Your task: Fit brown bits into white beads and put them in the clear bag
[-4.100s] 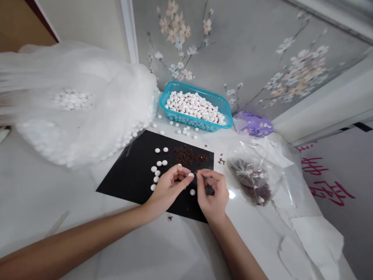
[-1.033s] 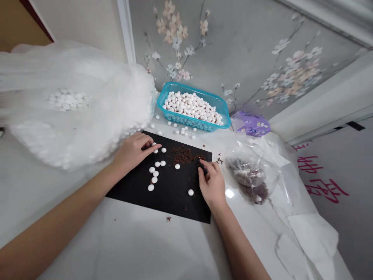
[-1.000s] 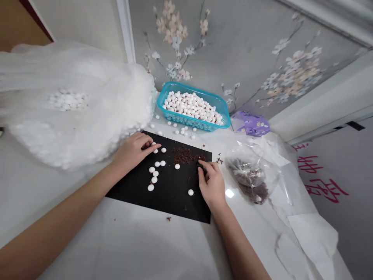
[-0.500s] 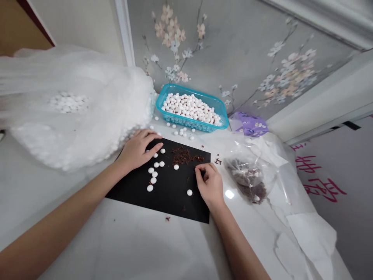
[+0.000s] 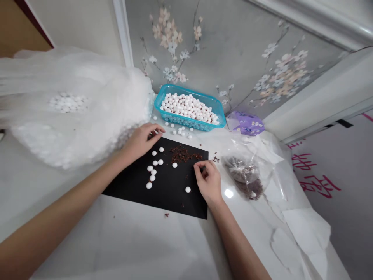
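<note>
A black sheet (image 5: 171,194) lies on the white table, bearing several white balls (image 5: 153,172) and a pile of small dark red pieces (image 5: 181,154). Over the sheet's upper left corner is my left hand (image 5: 142,139), its thumb and fingers apart with nothing visible between them. My right hand (image 5: 209,181) rests at the sheet's right edge, thumb and index finger pinched together; anything between the tips is too small to make out. One white ball (image 5: 188,189) sits just left of it. Behind the sheet stands a blue basket (image 5: 189,125) full of white balls.
A large translucent bag (image 5: 78,136) of white balls fills the left. On the right are a clear bag (image 5: 246,173) of dark red pieces, a purple package (image 5: 247,123) and white paper (image 5: 309,229). Loose balls (image 5: 181,130) lie before the basket, against the patterned wall.
My left hand has lifted and shifted slightly up, uncovering a white ball near the sheet's upper left. The view has shifted a little; my right hand keeps its pinch.
</note>
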The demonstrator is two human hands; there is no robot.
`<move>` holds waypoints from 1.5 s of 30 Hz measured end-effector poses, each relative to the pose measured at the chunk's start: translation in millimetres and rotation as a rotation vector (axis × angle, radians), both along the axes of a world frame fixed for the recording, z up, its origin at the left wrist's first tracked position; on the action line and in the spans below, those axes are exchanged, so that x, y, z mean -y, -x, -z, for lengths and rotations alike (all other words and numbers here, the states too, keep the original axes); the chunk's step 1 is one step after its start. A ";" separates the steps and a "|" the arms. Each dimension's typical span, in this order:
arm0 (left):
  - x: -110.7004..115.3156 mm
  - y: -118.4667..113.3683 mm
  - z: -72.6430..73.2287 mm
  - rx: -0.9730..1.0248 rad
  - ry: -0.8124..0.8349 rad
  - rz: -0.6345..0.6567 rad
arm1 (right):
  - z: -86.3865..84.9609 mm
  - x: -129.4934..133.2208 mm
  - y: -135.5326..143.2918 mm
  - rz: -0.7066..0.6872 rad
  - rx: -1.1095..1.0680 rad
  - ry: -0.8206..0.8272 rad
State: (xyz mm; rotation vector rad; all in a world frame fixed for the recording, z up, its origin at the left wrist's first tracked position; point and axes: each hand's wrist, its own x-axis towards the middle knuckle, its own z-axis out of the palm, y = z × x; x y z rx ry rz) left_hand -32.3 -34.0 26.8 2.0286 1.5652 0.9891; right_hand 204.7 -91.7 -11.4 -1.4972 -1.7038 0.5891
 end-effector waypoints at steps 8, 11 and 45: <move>72.6 -60.3 -0.8 0.731 0.450 0.067 | -15.3 7.9 0.6 -0.120 -0.274 0.076; 74.8 -60.1 -6.5 0.774 0.460 0.081 | -25.1 15.5 3.6 -0.232 -0.440 0.164; 82.1 -60.1 2.0 0.670 0.406 0.114 | -27.2 25.0 14.8 -0.297 -0.492 0.190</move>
